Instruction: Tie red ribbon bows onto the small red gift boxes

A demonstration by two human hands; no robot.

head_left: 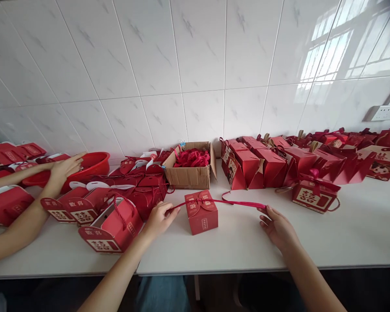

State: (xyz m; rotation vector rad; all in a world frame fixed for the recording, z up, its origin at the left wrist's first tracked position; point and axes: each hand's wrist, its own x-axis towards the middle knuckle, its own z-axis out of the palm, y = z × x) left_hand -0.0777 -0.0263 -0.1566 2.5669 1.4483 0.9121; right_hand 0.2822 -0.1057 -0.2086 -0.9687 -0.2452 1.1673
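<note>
A dark red ribbon point(234, 202) is stretched across the top of a closed red gift box point(204, 219) on the white table. My left hand point(158, 220) pinches one end of it, just left of the box. At the other end, my right hand point(277, 226) grips the ribbon between thumb and fingers, well to the right of the box. The box has gold lettering and stands apart from both hands. Whether the ribbon is knotted at the box's top closure, I cannot tell.
Behind stands a cardboard box point(191, 177) full of red ribbons. Open red boxes point(112, 229) crowd the left, where another person's arms reach into a red basin point(97, 164). Rows of red boxes point(266, 162) and a bow-tied box point(315, 195) occupy the right. A tiled wall point(201, 52) rises behind.
</note>
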